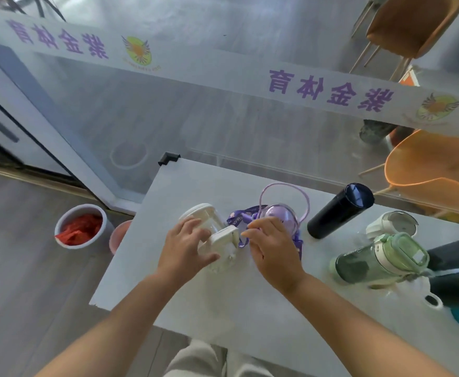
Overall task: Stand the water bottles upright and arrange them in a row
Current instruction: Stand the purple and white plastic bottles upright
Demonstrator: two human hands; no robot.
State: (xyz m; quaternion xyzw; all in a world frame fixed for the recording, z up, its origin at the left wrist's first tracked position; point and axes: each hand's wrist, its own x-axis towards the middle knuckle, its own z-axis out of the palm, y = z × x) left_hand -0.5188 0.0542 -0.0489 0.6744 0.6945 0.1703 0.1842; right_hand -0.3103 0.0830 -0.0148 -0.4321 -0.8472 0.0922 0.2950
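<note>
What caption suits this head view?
Left hand on a white bottle, right hand on a purple bottle, black flask standing nearby.

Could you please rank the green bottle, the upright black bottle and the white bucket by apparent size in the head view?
1. green bottle, lying on the table: largest.
2. upright black bottle and white bucket: about alike; the bucket stands on the floor, farther off, so I leave them unranked.
</note>
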